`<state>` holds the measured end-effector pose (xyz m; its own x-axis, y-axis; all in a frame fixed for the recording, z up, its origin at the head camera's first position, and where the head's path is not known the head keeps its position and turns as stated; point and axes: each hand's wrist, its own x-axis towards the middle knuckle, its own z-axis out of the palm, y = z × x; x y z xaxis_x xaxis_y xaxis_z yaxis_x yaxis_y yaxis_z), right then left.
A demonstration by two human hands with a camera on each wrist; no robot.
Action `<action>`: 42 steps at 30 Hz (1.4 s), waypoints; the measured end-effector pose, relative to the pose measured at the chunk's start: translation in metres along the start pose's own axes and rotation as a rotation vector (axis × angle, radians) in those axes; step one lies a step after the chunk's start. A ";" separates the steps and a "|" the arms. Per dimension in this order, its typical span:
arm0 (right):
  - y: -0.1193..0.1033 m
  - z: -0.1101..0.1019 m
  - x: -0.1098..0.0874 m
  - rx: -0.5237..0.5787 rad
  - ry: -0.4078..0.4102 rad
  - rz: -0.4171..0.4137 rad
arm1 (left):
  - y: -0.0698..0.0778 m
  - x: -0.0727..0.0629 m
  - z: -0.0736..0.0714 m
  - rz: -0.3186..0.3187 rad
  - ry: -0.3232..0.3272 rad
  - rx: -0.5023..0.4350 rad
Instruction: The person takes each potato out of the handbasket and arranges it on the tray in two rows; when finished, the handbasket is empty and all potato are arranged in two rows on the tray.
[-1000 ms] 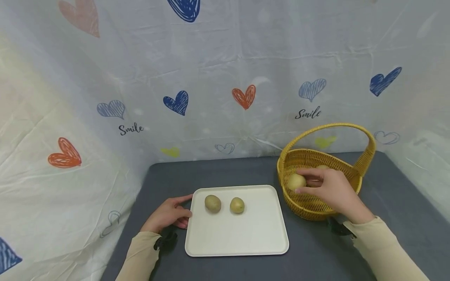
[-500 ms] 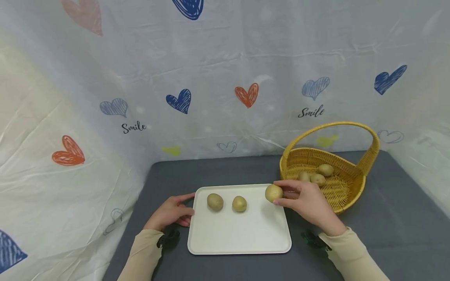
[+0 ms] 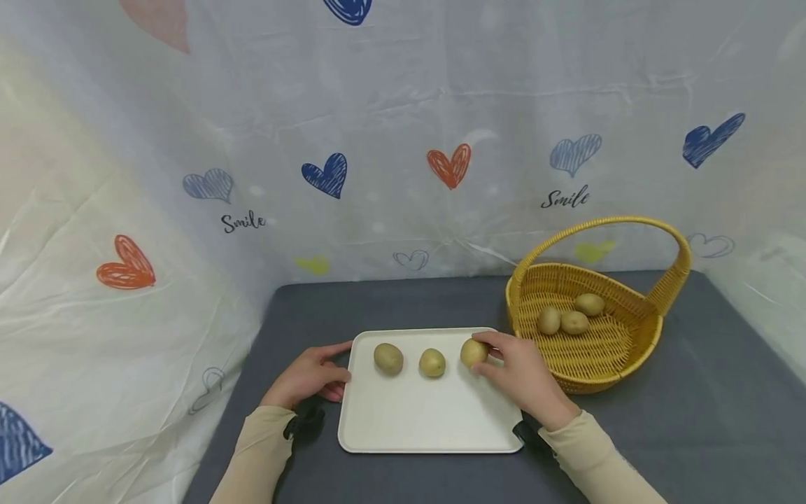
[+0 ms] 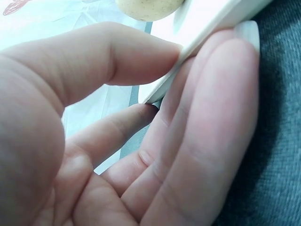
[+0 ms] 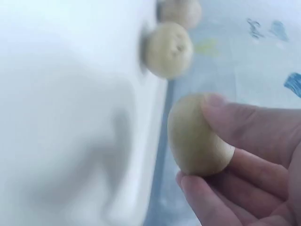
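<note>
In the head view, my right hand (image 3: 525,374) pinches a pale yellow-brown potato (image 3: 473,353) between thumb and fingers, over the far right part of a white rectangular tray (image 3: 428,420). The right wrist view shows this potato (image 5: 195,136) with a gap between it and the tray surface. Two more potatoes lie on the tray, a larger one (image 3: 388,359) at the left and a smaller one (image 3: 432,363) in the middle. My left hand (image 3: 307,378) holds the tray's left edge. In the left wrist view its thumb (image 4: 146,59) presses the rim from above, with fingers underneath.
A yellow woven basket (image 3: 604,364) with a tall handle stands right of the tray. Three potatoes (image 3: 574,323) lie inside it. Dark grey cloth (image 3: 390,304) covers the table, and a white curtain (image 3: 378,119) printed with hearts hangs behind and at the sides.
My right hand has carried a potato out of the basket, leftward and over the tray. My left hand has stayed at the tray's left edge. The head view has shifted slightly.
</note>
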<state>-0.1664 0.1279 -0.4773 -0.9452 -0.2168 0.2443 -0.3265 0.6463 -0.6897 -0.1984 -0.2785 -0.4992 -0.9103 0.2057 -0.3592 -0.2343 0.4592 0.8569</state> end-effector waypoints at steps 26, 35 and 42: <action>0.000 0.019 0.002 -0.061 0.008 0.052 | -0.004 -0.003 -0.004 0.027 0.008 -0.010; 0.001 0.018 0.000 -0.094 0.008 0.080 | -0.002 -0.002 -0.001 0.028 0.002 -0.007; 0.002 0.018 -0.001 -0.135 0.007 0.070 | -0.004 0.001 -0.001 0.021 -0.001 0.001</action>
<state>-0.1659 0.1164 -0.4911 -0.9653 -0.1631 0.2040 -0.2554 0.7523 -0.6073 -0.1982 -0.2807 -0.5023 -0.9147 0.2167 -0.3412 -0.2145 0.4552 0.8642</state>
